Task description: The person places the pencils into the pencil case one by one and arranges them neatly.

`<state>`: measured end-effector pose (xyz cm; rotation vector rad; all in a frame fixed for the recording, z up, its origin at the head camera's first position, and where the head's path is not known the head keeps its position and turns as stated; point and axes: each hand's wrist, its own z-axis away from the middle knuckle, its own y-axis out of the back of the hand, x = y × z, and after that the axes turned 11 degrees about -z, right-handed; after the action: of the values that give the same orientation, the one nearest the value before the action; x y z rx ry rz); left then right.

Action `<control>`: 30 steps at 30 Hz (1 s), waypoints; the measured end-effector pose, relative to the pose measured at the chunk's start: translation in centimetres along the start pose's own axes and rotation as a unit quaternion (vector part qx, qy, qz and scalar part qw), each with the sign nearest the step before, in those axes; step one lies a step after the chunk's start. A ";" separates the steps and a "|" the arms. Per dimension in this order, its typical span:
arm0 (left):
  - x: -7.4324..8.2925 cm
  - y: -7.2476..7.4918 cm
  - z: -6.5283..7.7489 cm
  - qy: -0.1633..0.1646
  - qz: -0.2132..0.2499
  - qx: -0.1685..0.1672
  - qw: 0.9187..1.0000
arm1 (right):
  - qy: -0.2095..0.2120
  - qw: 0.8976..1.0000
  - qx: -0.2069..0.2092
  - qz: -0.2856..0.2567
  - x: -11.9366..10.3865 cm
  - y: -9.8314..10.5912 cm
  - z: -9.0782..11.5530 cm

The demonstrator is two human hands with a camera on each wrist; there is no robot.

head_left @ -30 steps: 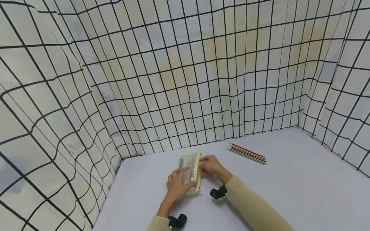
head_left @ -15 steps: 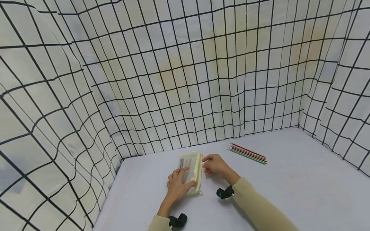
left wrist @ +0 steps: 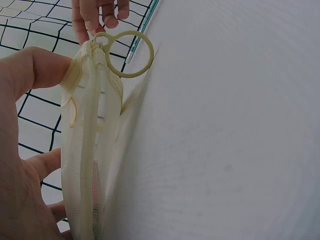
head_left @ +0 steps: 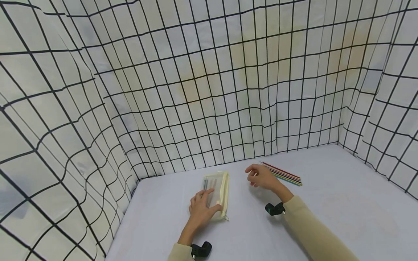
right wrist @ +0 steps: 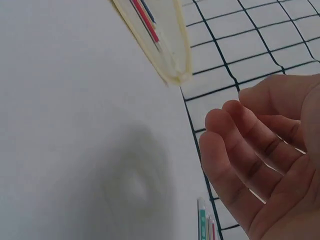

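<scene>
A pale yellow see-through zip pencil case (head_left: 225,186) lies on the white table, several pens showing inside it. My left hand (head_left: 199,208) rests on its near part with fingers spread. In the left wrist view, the thumb touches the case (left wrist: 85,150) close to its zip end, where a pull ring (left wrist: 150,52) hangs. Off to the right of the case, my right hand (head_left: 263,177) is raised over the table, fingers loosely bent and holding nothing. Coloured pencils (head_left: 285,175) lie in a bundle just beyond that hand, which covers their left ends.
Black-lined white cloth (head_left: 209,90) hangs along the back and sides of the table (head_left: 326,203). Each wrist carries a small black camera, one at the left wrist (head_left: 201,249) and one at the right wrist (head_left: 275,209).
My right hand has left the zip side of the pencil case and moved right towards the coloured pencils. The left hand and the case have stayed in place.
</scene>
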<state>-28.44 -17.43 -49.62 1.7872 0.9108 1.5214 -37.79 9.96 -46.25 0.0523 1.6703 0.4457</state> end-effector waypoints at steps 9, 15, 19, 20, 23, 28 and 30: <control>-0.1 0.0 -0.1 -0.001 -0.003 -0.003 1.000 | 0.049 0.998 -0.009 0.050 0.6 4.5 0.7; -0.1 -0.1 -0.1 0.001 -0.005 -0.002 1.000 | 0.063 0.996 -0.016 0.061 1.1 6.2 1.1; -0.1 -0.1 -0.1 0.000 -0.004 -0.001 1.000 | 0.072 0.992 -0.008 0.102 1.5 6.8 1.1; -0.1 0.0 -0.1 -0.001 -0.003 -0.001 1.000 | 0.072 0.991 -0.005 0.115 1.6 6.9 1.1; -0.2 0.0 -0.1 -0.003 0.000 -0.001 1.000 | 0.071 0.986 -0.004 0.153 1.9 7.2 1.0; -0.2 0.0 -0.1 -0.005 0.002 0.000 1.000 | 0.054 0.980 -0.009 0.194 2.6 8.0 1.1; -0.2 0.0 -0.1 -0.005 0.002 0.001 1.000 | 0.048 0.977 -0.010 0.205 2.9 8.3 1.2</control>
<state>-28.52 -17.54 -49.72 1.7962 0.9048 1.5131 -38.93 18.75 -46.42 0.3723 1.7524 0.7856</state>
